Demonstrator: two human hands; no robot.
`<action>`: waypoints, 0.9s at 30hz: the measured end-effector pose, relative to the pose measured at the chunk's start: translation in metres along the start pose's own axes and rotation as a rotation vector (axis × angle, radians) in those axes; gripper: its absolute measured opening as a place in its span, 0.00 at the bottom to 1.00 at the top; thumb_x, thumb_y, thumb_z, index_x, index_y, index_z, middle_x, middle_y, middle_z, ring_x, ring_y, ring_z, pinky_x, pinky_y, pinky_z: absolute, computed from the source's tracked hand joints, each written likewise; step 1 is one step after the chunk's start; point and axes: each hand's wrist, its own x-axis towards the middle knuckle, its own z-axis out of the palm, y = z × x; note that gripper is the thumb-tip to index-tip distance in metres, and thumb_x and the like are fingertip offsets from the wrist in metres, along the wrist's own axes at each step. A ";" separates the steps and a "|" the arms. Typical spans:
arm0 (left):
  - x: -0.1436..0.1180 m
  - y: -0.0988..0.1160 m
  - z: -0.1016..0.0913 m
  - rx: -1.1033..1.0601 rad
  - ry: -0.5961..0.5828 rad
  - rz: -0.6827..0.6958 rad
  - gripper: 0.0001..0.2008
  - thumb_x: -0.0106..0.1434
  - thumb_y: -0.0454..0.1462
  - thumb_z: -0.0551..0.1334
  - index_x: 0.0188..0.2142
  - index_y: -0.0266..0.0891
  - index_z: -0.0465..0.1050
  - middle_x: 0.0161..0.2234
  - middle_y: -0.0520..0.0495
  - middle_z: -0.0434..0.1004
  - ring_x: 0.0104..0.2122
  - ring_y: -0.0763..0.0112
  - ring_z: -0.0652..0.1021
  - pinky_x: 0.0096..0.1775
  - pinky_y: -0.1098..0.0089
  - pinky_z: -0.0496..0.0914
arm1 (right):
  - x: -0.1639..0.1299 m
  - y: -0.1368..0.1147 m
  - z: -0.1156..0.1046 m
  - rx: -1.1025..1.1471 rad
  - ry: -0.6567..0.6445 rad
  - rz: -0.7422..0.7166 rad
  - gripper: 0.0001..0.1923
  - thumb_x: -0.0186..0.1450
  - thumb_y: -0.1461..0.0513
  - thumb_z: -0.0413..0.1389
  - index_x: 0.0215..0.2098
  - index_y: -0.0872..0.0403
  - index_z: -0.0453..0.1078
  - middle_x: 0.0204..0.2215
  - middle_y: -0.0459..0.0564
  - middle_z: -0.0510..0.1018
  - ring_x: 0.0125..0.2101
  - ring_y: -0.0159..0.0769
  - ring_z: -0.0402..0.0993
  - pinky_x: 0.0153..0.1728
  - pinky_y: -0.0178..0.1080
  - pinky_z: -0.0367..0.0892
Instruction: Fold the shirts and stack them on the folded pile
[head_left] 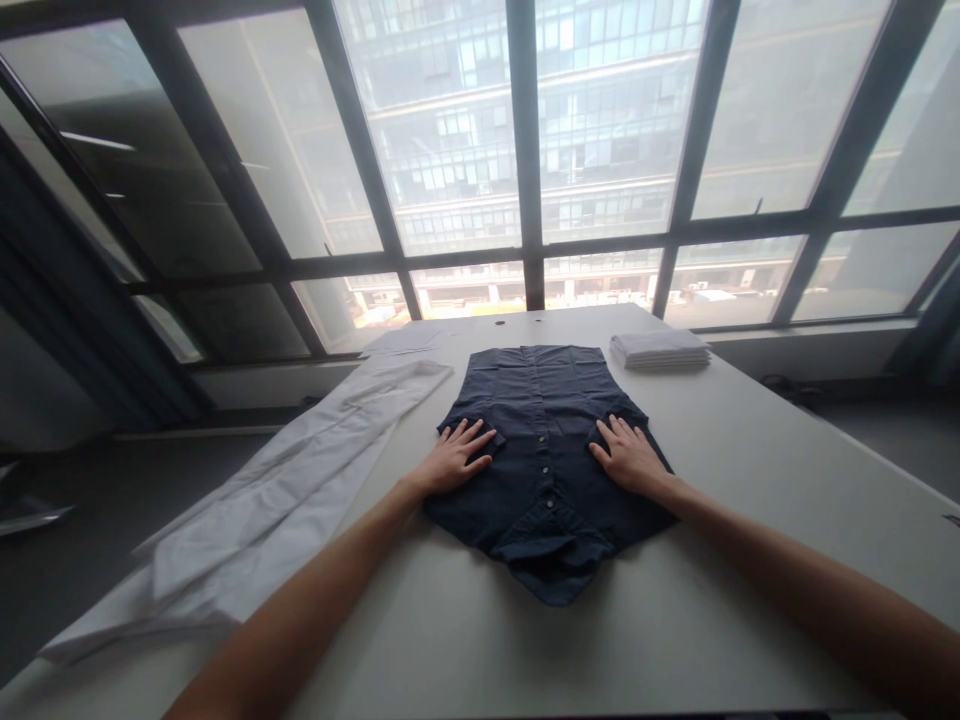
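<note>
Both hands lie open and flat on the blue shirt (buttons up): left hand on one side, right hand on the other.

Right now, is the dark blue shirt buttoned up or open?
Buttoned up: the dark blue shirt lies flat, front closed, buttons in a row down its middle.
</note>
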 end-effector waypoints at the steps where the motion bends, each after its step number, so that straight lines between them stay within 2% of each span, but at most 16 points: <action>1: 0.000 0.000 -0.001 0.004 -0.006 -0.003 0.33 0.73 0.61 0.45 0.72 0.57 0.49 0.74 0.49 0.40 0.72 0.46 0.44 0.67 0.41 0.43 | 0.000 0.000 0.000 -0.003 -0.004 -0.004 0.34 0.75 0.49 0.43 0.72 0.61 0.55 0.72 0.66 0.52 0.71 0.53 0.46 0.68 0.53 0.45; 16: 0.001 0.001 -0.002 0.012 -0.027 -0.011 0.34 0.72 0.61 0.45 0.73 0.56 0.49 0.74 0.49 0.40 0.72 0.48 0.46 0.67 0.42 0.43 | 0.003 0.002 0.003 -0.018 -0.004 -0.004 0.34 0.74 0.49 0.43 0.71 0.60 0.56 0.71 0.65 0.53 0.71 0.53 0.47 0.68 0.54 0.45; 27: 0.000 -0.001 0.000 -0.012 0.013 0.011 0.33 0.72 0.60 0.47 0.72 0.56 0.51 0.74 0.48 0.43 0.72 0.46 0.48 0.67 0.41 0.45 | 0.003 0.003 0.003 -0.009 -0.001 -0.006 0.34 0.74 0.48 0.43 0.71 0.59 0.56 0.71 0.65 0.54 0.71 0.54 0.48 0.68 0.54 0.45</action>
